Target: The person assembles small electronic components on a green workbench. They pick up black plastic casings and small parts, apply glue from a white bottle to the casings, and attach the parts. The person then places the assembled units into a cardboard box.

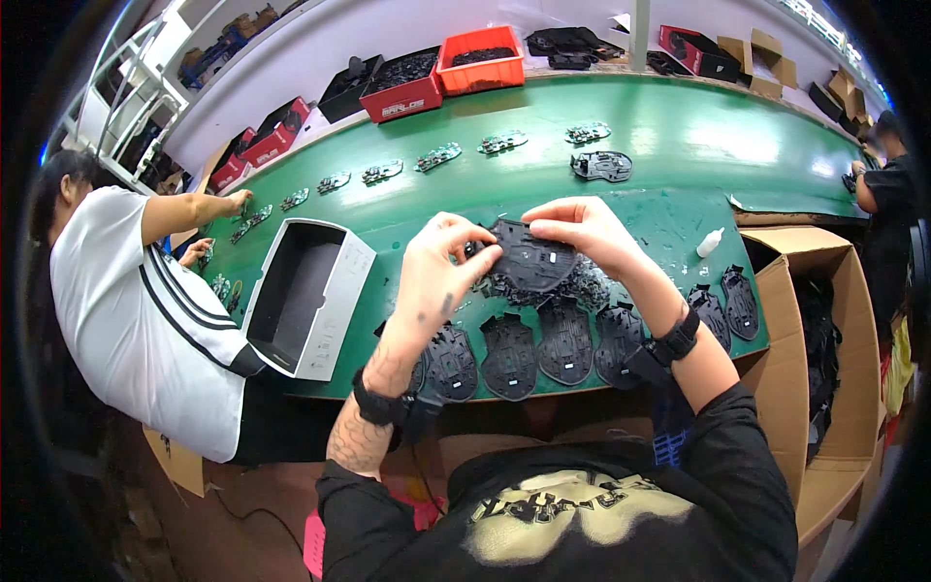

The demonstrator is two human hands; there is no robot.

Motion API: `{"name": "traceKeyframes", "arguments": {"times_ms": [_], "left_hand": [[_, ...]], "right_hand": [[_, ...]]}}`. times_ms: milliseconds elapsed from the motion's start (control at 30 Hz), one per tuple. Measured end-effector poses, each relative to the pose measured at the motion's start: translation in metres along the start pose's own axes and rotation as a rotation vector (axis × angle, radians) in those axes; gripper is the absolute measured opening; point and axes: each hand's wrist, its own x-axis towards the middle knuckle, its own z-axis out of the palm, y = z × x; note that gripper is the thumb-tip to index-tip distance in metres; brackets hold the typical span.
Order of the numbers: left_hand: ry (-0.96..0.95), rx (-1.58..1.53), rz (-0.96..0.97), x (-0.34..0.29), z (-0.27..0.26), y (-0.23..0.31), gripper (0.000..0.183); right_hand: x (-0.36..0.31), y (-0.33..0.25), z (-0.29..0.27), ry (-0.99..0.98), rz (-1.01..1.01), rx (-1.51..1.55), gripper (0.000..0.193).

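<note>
Between both hands, above the green table point(398, 238), I hold a black plastic computer mouse shell point(530, 260). The fingers and thumb of my left hand point(433, 276) pinch its left edge. My right hand point(585, 231) grips its upper right edge, fingers bent over the rim. Under the held shell lies a heap of small dark parts point(593, 288), partly hidden by it. Several similar shells point(564, 341) lie in a row along the near table edge, some partly covered by my forearms.
Left stands an open white box point(335, 306). Circuit boards point(438, 157) line the table's middle, with another mouse shell point(601, 166) beyond. A white bottle point(710, 242) stands right, near a cardboard carton point(824, 359). A co-worker point(145, 291) handles parts at left; another person point(884, 184) works far right.
</note>
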Motion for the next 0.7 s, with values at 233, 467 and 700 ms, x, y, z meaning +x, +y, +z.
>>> {"name": "traceKeyframes", "arguments": {"times_ms": [233,467,700], "left_hand": [[0.069,0.068,-0.161,0.065,-0.001,-0.070,0.021],[0.109,-0.067,-0.283,0.108,0.043,-0.138,0.027],[0.119,-0.097,-0.253,0.135,0.087,-0.155,0.032]], "right_hand": [[0.023,0.039,-0.047,0.203,-0.183,-0.483,0.023],[0.020,0.043,-0.023,0.002,-0.231,-0.791,0.019],[0.019,0.049,-0.017,-0.065,-0.252,-0.904,0.013]]}}
